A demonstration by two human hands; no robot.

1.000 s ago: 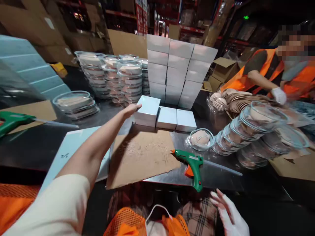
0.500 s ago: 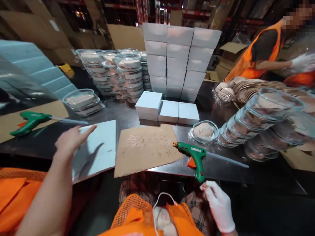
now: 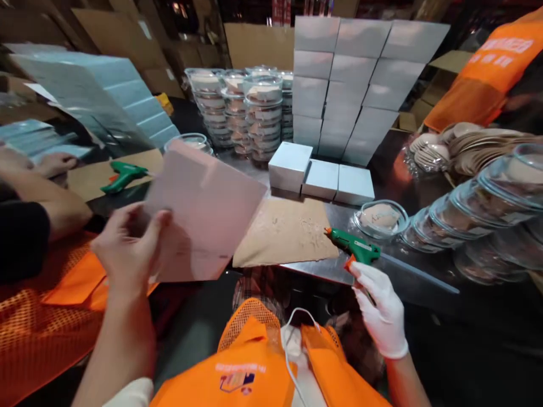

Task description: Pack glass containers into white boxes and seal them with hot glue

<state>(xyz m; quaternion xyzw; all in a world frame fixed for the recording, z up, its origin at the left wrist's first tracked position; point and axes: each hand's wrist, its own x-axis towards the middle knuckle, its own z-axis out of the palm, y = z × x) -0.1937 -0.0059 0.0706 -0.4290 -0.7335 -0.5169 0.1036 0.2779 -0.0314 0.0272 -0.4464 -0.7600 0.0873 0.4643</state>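
My left hand (image 3: 131,246), bare, grips the left edge of a flat white cardboard sheet (image 3: 203,220). The thumb lies on the near face and the sheet is tilted up above the table. My right hand (image 3: 379,305) wears a white glove and is wrapped around the handle of a green glue gun (image 3: 354,244). The gun's orange nozzle points left over a piece of brown cardboard (image 3: 288,232) with dried glue marks. A clear glue stick (image 3: 419,271) sticks out of the gun's back.
White boxes (image 3: 348,73) are stacked at the back, with smaller ones in front. Clear round containers (image 3: 263,113) stand in stacks behind and at right (image 3: 462,209). At left, another person's hands (image 3: 55,164) are near a second green glue gun (image 3: 123,176).
My left hand has taken hold of the white sheet and raised it off the table. My right hand has closed around the glue gun's handle. The view has shifted left.
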